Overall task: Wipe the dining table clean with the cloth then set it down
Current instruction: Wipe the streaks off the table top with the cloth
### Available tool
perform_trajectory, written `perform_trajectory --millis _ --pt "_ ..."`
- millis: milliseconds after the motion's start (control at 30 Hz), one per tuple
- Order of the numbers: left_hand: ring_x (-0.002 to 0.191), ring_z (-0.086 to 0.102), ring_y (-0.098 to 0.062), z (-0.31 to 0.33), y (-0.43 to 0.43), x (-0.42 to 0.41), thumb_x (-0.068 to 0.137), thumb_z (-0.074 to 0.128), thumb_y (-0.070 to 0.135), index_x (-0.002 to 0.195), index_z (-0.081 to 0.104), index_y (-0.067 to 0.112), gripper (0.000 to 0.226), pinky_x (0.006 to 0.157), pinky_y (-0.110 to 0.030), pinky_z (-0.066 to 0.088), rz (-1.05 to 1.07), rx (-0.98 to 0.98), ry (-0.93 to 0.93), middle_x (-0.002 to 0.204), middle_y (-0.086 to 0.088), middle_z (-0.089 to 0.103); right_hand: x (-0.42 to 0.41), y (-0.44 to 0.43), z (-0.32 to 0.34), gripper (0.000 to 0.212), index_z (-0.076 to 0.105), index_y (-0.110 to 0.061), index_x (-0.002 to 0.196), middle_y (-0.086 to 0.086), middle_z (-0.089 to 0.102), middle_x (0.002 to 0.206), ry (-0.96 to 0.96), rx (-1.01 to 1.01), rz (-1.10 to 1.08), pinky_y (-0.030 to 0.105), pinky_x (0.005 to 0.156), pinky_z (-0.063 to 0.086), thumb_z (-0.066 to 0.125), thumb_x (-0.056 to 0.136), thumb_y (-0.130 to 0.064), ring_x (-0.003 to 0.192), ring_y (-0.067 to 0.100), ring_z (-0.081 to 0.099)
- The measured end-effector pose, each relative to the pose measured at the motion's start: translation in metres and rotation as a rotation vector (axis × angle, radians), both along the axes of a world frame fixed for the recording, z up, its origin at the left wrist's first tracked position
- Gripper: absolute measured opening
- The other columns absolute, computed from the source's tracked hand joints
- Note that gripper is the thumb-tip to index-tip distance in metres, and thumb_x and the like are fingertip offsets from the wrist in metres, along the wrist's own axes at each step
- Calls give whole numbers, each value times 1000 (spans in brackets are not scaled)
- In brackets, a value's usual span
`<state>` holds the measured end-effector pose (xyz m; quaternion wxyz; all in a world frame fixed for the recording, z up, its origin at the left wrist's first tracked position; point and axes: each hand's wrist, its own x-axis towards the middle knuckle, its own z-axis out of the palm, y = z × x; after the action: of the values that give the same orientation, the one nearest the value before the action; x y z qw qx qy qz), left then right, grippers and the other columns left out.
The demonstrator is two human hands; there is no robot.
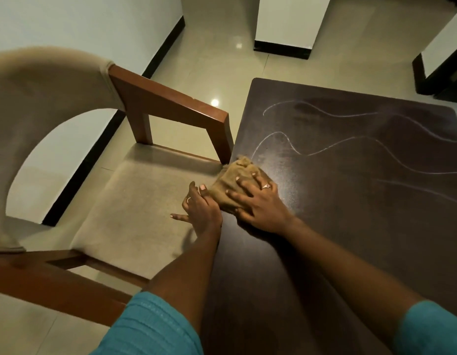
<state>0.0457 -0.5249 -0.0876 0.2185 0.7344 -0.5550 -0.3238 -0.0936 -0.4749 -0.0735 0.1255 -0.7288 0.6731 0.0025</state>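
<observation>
A crumpled tan cloth (234,179) lies at the left edge of the dark brown dining table (350,201). My right hand (260,203) presses flat on top of the cloth, fingers spread over it. My left hand (199,208) sits just off the table's left edge, cupped beside the cloth, its thumb touching the cloth's near-left side and fingers apart. White wavy streaks (325,147) cross the tabletop farther out.
A wooden armchair (171,106) with a beige seat (135,201) and beige back stands tight against the table's left edge, its armrest post touching the table near the cloth. Glossy tiled floor (217,60) and white walls with dark skirting lie beyond.
</observation>
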Motion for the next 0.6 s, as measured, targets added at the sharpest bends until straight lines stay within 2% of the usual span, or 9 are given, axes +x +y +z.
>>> perform_trajectory --millis 100,167,300,367,467,600 --pt "140 24 -28 1 -7 -6 99 23 35 138 36 15 46 109 -58 -17 -53 2 -78 135 -13 52 -22 -6 -5 60 36 -37 143 4 38 150 69 -22 163 57 101 33 24 89 -60 136 42 32" --pt "138 27 -29 3 -19 -15 99 23 36 134 42 15 45 110 -59 -13 -124 -17 -109 133 -13 54 -41 -26 -10 62 34 -37 143 4 39 150 101 8 163 54 103 35 19 90 -63 136 40 34" --pt "135 34 -31 12 -45 -47 99 26 32 135 40 12 44 117 -52 5 -322 -138 -61 136 -14 51 -79 -75 -11 74 26 -39 146 3 30 155 85 -8 -78 50 111 29 -2 85 -70 142 33 25" --pt "137 31 -29 10 -54 -60 99 27 29 139 35 12 44 117 -48 6 -411 -168 -67 142 -13 44 -95 -100 -8 66 24 -41 146 -1 25 157 106 -56 -199 50 112 27 9 88 -67 144 32 21" --pt "142 21 -27 1 -57 -67 100 22 33 145 24 14 49 116 -51 -1 -540 -129 -149 152 -8 29 -117 -134 -1 54 23 -42 147 -2 19 158 100 -43 -360 55 111 20 27 95 -57 144 35 17" --pt "143 18 -26 0 -56 -67 100 20 35 147 16 19 50 110 -61 -10 -581 -70 -203 155 -1 25 -126 -156 4 53 19 -36 149 0 12 160 -55 18 -653 61 112 12 26 99 -50 143 42 9"
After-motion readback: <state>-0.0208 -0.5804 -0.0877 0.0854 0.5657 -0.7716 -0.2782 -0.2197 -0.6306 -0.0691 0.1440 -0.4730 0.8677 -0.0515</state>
